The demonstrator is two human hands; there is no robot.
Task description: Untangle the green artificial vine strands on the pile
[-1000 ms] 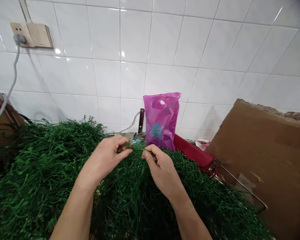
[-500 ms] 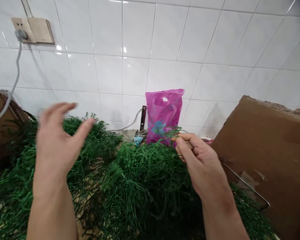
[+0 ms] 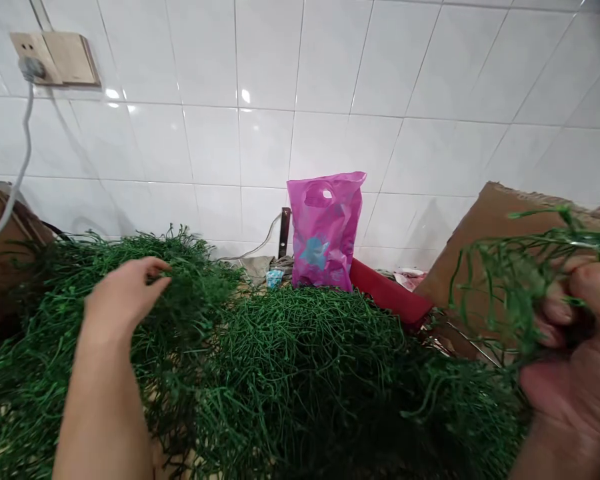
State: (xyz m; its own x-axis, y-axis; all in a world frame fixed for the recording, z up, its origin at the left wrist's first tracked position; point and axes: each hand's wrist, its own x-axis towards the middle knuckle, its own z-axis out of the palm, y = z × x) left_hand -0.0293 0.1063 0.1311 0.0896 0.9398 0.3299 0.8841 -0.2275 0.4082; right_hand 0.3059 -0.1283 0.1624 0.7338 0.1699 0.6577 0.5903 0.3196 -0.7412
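A large heap of thin green plastic plant stems spreads across the surface in front of me. My left hand is over the left pile, its thumb and index finger drawn close together. Blurred green stems trail from those fingertips. At the right edge, my right hand is closed around a small bunch of green stems, raised in front of the cardboard. Part of this hand is cut off by the picture's edge.
A pink plastic bag stands against the white tiled wall. Beside it lies a red tray-like object. Cardboard leans at the right, more cardboard at the left. A white cord hangs from the socket.
My right hand has moved right and toward me, carrying green stems. My left hand has lowered to the pile and its fingers have closed. The red object beside the bag now shows.
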